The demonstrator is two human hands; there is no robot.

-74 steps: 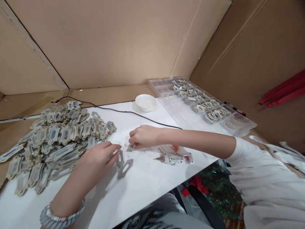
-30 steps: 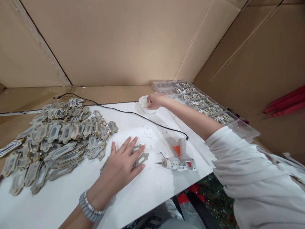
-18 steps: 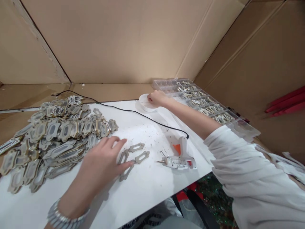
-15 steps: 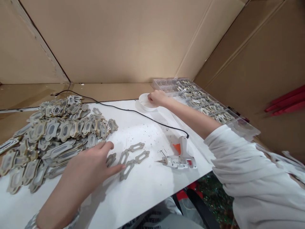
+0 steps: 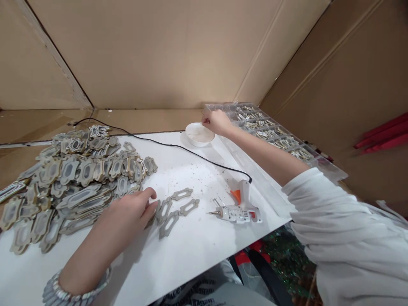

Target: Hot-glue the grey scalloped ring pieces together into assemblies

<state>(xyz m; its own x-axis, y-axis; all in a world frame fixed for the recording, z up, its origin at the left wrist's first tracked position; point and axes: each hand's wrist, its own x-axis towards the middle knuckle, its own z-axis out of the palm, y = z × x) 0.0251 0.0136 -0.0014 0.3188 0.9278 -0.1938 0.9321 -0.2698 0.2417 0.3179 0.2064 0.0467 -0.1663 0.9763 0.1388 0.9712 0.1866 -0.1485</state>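
My left hand (image 5: 132, 210) lies low over the white table, thumb and forefinger apart, touching or just above a grey scalloped frame piece that it partly hides. Right of it several loose frame pieces (image 5: 168, 224) lie flat. My right hand (image 5: 219, 122) is raised at the right rim of a small white bowl (image 5: 199, 138), its fingertips pinched together. What the pinch holds, if anything, is too small to make out. Pale contents show inside the bowl. A white glue gun (image 5: 234, 213) with an orange trigger rests on its side, nozzle pointing left.
A large heap of frame pieces (image 5: 86, 170) covers the left side. At the right back stands a clear compartment box (image 5: 331, 170) holding many small metallic pieces. A black cord (image 5: 178, 146) crosses the table to the glue gun. Cardboard walls (image 5: 159, 55) enclose the back and right.
My right hand has lifted out of the bowl and shifted slightly right, baring the bowl's inside. My left thumb has drawn in towards the forefinger.
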